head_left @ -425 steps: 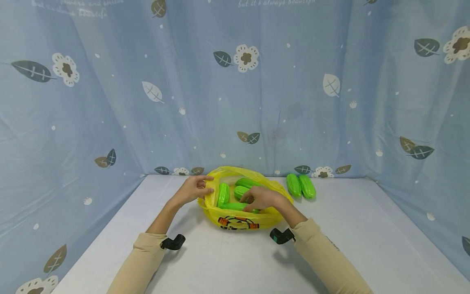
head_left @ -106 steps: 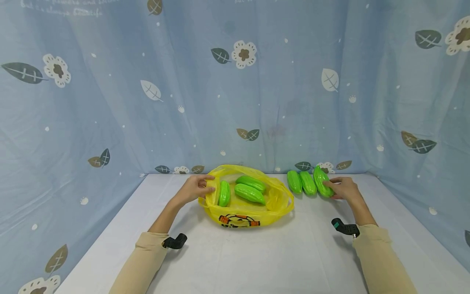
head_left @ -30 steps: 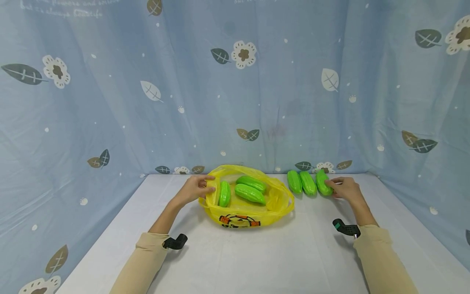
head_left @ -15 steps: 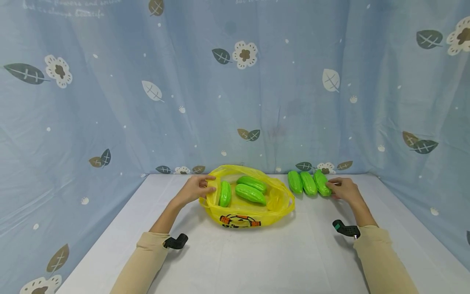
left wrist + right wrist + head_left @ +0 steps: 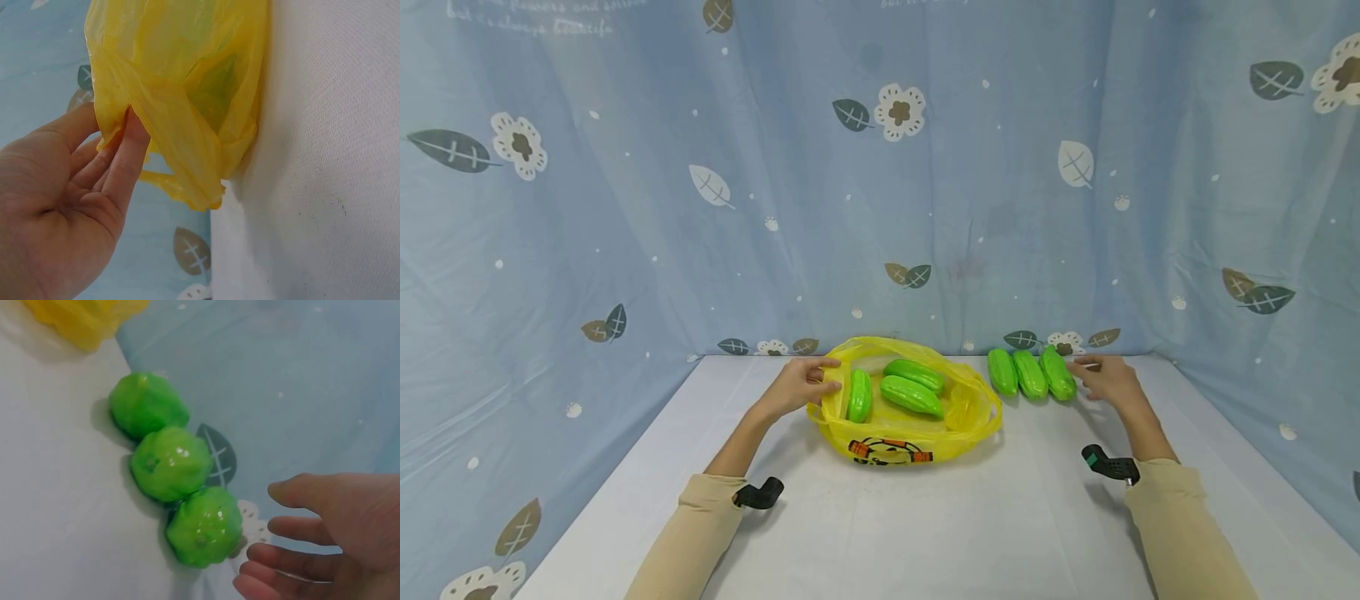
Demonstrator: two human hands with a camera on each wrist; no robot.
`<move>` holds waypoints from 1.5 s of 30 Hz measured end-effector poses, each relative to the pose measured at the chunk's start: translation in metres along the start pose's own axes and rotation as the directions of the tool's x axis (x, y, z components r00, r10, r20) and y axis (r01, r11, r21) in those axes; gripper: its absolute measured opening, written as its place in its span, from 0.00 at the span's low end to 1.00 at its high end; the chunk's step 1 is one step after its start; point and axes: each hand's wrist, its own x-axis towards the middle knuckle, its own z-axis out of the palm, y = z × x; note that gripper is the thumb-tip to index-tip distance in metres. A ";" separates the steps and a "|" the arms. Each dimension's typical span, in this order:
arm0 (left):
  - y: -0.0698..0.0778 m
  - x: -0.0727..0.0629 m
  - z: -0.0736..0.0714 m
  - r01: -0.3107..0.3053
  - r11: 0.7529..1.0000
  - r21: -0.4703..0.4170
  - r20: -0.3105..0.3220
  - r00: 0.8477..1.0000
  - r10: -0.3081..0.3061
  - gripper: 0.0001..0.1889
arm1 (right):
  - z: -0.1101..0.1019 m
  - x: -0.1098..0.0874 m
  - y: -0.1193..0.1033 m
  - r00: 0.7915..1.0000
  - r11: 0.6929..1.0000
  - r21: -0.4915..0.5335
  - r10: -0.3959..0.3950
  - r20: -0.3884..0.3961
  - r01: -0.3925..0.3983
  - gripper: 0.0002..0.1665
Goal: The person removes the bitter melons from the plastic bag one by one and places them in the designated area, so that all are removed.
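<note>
A yellow plastic bag with an orange and black print stands with its mouth spread wide. My left hand pinches its left rim between thumb and fingers, the folded film hanging from them in the left wrist view. Inside the bag lie three glossy green bitter melons. To the right of the bag, three more sit side by side in a row: a left one, a middle one and a right one. My right hand is just beside the right one, fingers apart and holding nothing.
The white-covered table ends at a blue curtain with leaf and flower prints, which also closes off both sides. The row of melons lies close to the back edge. A black wrist camera sits on each forearm.
My right hand has set the third bitter melon against the row and let it go, then drawn slightly right. Earlier, one more melon lay in the bag. The left hand keeps its place on the rim.
</note>
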 end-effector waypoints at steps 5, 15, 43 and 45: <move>0.001 0.000 0.000 0.010 1.000 -0.002 -0.005 1.000 -0.010 0.26 | -0.005 -0.001 -0.006 0.999 0.999 -0.011 -0.040 -0.007 0.040 0.39; 0.001 0.000 -0.001 0.008 1.000 -0.008 0.003 1.000 -0.008 0.26 | -0.017 -0.010 -0.027 0.991 0.991 -0.049 -0.128 -0.029 0.126 0.40; -0.001 0.001 0.000 0.023 0.999 -0.030 -0.002 1.000 -0.023 0.26 | -0.025 -0.035 -0.080 0.958 0.952 -0.145 -0.281 -0.056 0.271 0.35; -0.001 0.001 0.000 0.017 1.000 -0.025 -0.002 1.000 -0.018 0.26 | -0.024 -0.037 -0.084 0.956 0.949 -0.148 -0.289 -0.049 0.279 0.35</move>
